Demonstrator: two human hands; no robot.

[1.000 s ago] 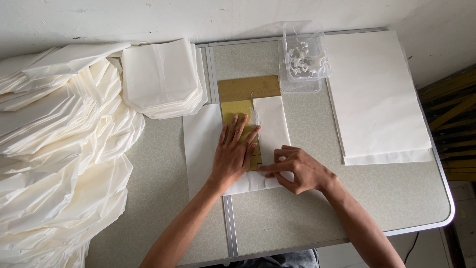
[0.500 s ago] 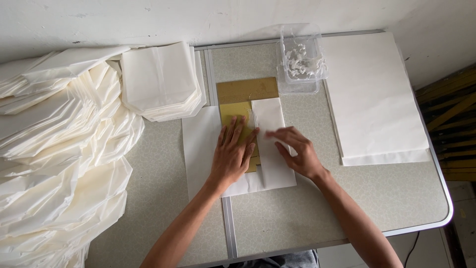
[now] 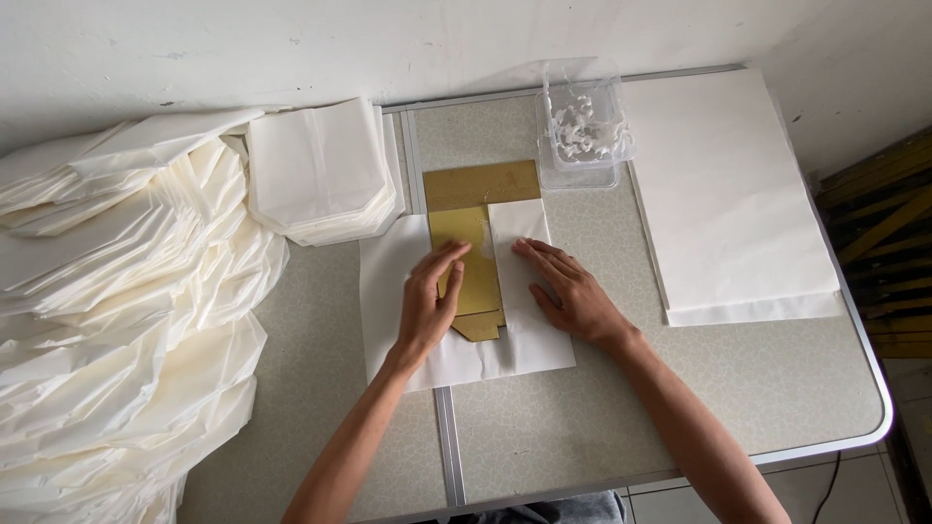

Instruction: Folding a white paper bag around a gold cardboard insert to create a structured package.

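Both hands lie flat and open on the work, gripping nothing. The left hand [image 3: 430, 309] presses the gold card template [image 3: 476, 243], fingers spread across its lower half; the right hand [image 3: 568, 291] smooths the folded-over right flap of the white paper sheet [image 3: 388, 291], which lies at the centre of the table [image 3: 680, 388], under the template. Stack of flat white sheets [image 3: 728, 194] to the right, clear plastic box [image 3: 582, 136] of small white bits just above the template, pile of finished folded paper [image 3: 320, 170] and a large heap [image 3: 116, 320] at left. Risk, as I judge it: if the left hand eases off, the template may slide and the crease run crooked; thin paper may wrinkle or tear under uneven pressing.
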